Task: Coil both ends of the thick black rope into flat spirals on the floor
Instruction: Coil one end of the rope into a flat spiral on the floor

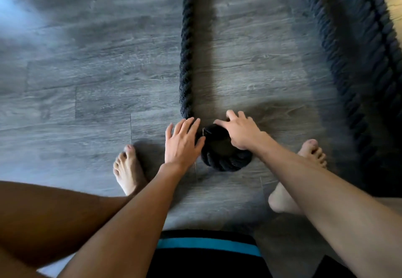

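Floor (87, 77): grey wood-grain planks fill most of the view; a lighter, yellowish strip shows at the upper right edge.
Second rope run (356, 64): a thick black twisted rope, blurred, sweeps from the top right down along the right side, well apart from the hands; its lower stretch fades into shadow near the right foot.
Straight rope run (186, 45): the same kind of thick black twisted rope lies on the floor in a near-straight line from the top edge down toward the hands, casting a dark shadow band to its right.
Legs: bare thighs enter from the lower left and lower right; dark shorts with a blue band (208, 245) sit at the bottom centre.
Forearms: both are bare and reach forward from the bottom corners toward the middle of the floor.
Coil (226, 158): the end of the straight run is curled into a small, tight turn on the floor between the two feet; the rope's smooth black end cap (212, 131) lies at its centre.
Left foot (129, 169): bare, flat on the floor, just left of the left hand.
Right foot (304, 169): bare, partly hidden behind the right forearm.
Left hand (181, 145): fingers spread and extended, palm down, pressing against the left side of the coil where the straight run meets it.
Right hand (241, 131): fingers splayed, resting on top of the coil's upper right part, pressing down rather than gripping.
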